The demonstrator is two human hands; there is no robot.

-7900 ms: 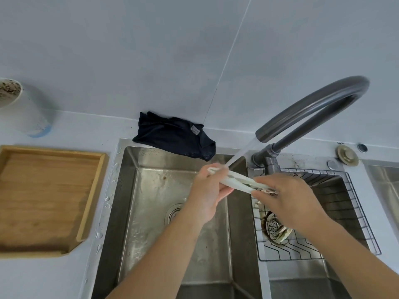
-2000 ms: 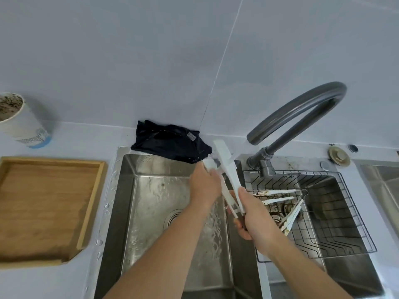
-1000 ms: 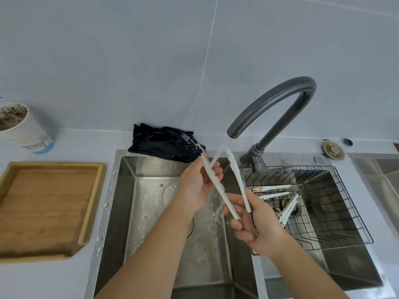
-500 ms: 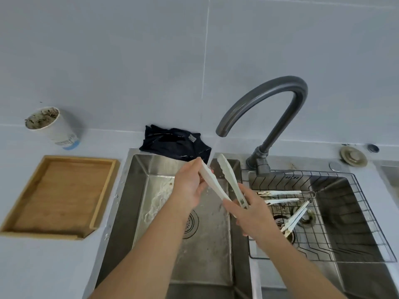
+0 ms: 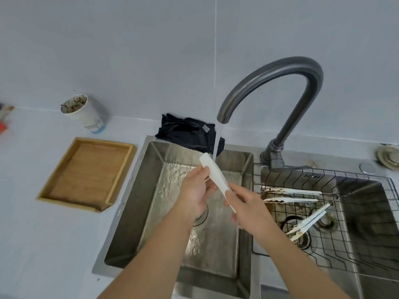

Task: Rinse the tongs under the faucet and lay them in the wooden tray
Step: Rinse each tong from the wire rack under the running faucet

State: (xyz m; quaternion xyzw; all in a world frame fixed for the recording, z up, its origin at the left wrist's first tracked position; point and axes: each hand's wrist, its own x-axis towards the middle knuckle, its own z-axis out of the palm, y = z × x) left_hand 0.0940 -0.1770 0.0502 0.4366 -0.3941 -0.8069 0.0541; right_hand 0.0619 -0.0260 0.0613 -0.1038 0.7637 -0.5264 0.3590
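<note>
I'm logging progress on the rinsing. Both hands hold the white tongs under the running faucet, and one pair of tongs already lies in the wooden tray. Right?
Not quite. The head view shows the square wooden tray holding no tongs. Both hands, left and right, do hold the white plastic tongs under the running curved grey faucet.

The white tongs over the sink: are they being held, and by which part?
Yes. The right hand grips the white tongs at their lower end, and the left hand holds them around the middle; the upper tip sits free under the water stream.
</note>
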